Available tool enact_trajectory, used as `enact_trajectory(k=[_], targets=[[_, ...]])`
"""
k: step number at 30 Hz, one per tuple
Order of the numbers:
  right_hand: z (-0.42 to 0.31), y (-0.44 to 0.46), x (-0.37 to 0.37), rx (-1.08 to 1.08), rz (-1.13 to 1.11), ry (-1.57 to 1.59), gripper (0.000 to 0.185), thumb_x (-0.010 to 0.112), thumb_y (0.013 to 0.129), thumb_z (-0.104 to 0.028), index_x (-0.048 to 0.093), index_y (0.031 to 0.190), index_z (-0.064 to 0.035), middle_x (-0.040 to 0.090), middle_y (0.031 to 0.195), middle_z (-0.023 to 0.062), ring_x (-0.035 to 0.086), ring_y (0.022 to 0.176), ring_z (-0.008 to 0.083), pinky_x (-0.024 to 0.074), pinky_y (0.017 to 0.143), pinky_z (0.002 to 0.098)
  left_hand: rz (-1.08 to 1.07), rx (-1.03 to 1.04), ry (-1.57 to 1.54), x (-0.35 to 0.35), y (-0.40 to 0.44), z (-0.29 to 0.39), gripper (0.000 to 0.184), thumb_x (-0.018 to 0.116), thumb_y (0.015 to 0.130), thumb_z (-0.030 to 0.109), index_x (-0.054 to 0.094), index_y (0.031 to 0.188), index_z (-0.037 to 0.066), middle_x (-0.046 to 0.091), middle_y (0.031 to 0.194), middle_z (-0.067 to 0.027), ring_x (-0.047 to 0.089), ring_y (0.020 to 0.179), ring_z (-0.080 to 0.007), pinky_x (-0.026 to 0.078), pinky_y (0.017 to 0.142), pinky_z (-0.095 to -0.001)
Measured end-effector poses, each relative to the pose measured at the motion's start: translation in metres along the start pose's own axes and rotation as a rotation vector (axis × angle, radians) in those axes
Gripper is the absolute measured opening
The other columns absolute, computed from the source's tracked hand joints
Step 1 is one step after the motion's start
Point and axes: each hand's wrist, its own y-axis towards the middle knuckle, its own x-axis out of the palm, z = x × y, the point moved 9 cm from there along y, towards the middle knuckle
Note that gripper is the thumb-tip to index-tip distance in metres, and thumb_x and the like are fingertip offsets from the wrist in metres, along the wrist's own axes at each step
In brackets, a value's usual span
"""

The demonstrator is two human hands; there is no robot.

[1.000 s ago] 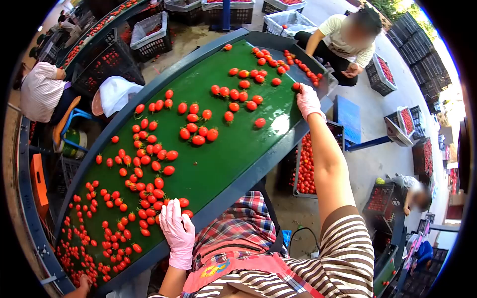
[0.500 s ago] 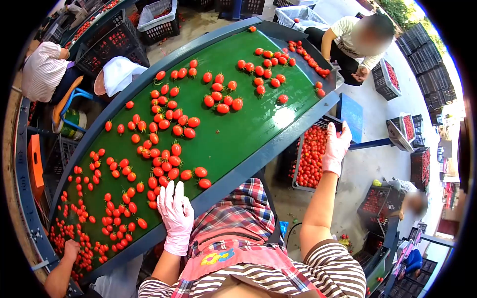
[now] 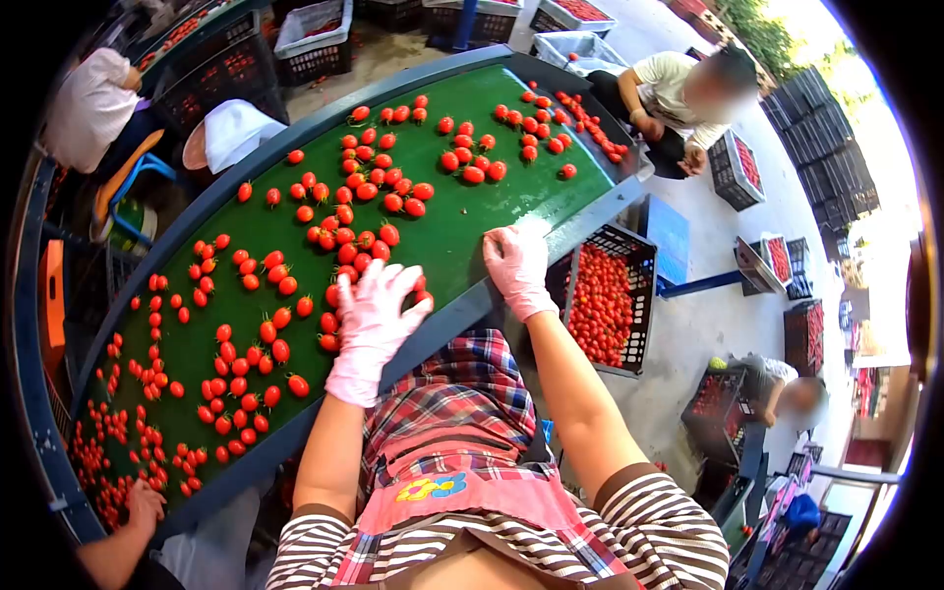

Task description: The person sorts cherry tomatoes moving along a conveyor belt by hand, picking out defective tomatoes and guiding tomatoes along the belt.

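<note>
Small red tomatoes (image 3: 361, 184) with green stems lie scattered over a green conveyor belt (image 3: 454, 231). My left hand (image 3: 377, 320), in a pale pink glove, is over the belt's near side with its fingers spread, touching or just above a cluster of tomatoes; some of them are partly covered by it. My right hand (image 3: 516, 267), gloved alike, is at the belt's near edge, right of the left hand. Its fingers are curled together and turned down, so anything inside them is hidden. Below it, a black crate (image 3: 644, 305) holds many tomatoes.
A dark metal rail (image 3: 447, 329) edges the belt on my side. Another person's hand (image 3: 146, 501) reaches among tomatoes at the lower left. A person (image 3: 678, 93) crouches by the far right end. Tomato crates (image 3: 736, 172) and a blue board (image 3: 668, 241) stand right.
My right hand has moved left from above the crate onto the belt's edge, its fingers curling. My left hand has moved up and right over the tomatoes, which have shifted toward the upper right.
</note>
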Motion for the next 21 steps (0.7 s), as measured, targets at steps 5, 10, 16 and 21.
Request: enact_trajectory(k=[5,10,16,21], targets=[[0.004,-0.003,-0.003,-0.022,0.003,-0.075,0.015,0.068,0.084,-0.027,0.069,0.085,-0.0122,0.068,0.088,0.0106,0.066,0.084,0.0331,0.0487,0.077,0.0472,-0.018,-0.181,0.059,-0.017,-0.038,-0.069,0.053,0.061,0.094,0.048,0.056,0.144,0.031,0.041,0.156,-0.0028,0.026,0.151,-0.0323,0.014,0.12,-0.0659],[0.008,0.002,-0.003,0.088,-0.217,-0.117,0.029,0.068,0.089,-0.036,0.067,0.097,-0.0081,0.068,0.098,0.0137,0.067,0.09,0.0356,0.0478,0.086,0.0486,0.091,-0.515,0.211,-0.048,-0.076,-0.139,0.075,0.052,0.096,0.062,0.032,0.159,0.028,0.021,0.167,-0.0142,0.019,0.153,-0.0418,0.012,0.12,-0.0669],[-0.004,-0.01,-0.03,0.036,0.097,0.08,0.015,0.071,0.089,-0.021,0.066,0.083,-0.0075,0.065,0.085,0.0124,0.064,0.078,0.0352,0.0509,0.07,0.0453,0.506,-0.006,0.046,-0.083,-0.013,-0.068,0.045,0.066,0.092,0.035,0.059,0.131,0.012,0.052,0.137,-0.0209,0.056,0.116,-0.0373,0.047,0.094,-0.0492],[-0.014,-0.026,-0.032,0.054,0.067,0.047,0.015,0.073,0.087,-0.02,0.065,0.082,-0.0089,0.065,0.083,0.0116,0.064,0.075,0.0346,0.0502,0.07,0.0452,0.226,0.198,0.084,-0.044,0.052,-0.002,0.046,0.063,0.096,0.035,0.059,0.138,0.017,0.051,0.147,-0.0139,0.047,0.136,-0.0358,0.04,0.109,-0.0557]])
